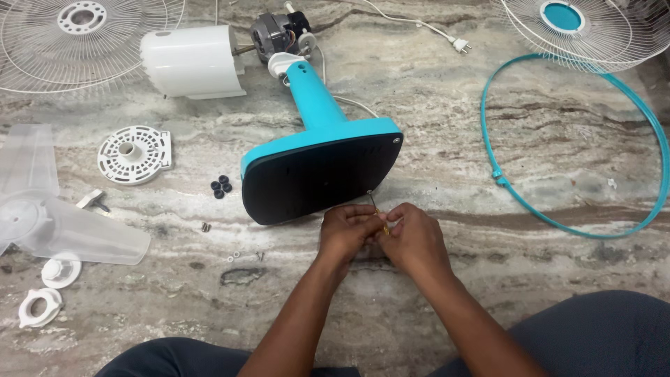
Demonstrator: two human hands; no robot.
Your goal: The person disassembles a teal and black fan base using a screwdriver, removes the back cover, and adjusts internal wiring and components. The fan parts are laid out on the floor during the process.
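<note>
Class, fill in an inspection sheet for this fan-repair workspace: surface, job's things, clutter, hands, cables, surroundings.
Surface: veined stone floor, used as the work area.
Job's things: teal fan stand lying down, dark base underside facing up; thin screwdriver at its lower corner.
Clutter: two wire grilles, white motor cover, bare motor, clear blade, teal ring, black rubber feet, loose screws.
Hands: left hand and right hand together on the screwdriver.
Cables: white cord with plug, unplugged.
Surroundings: nothing seen.
</note>
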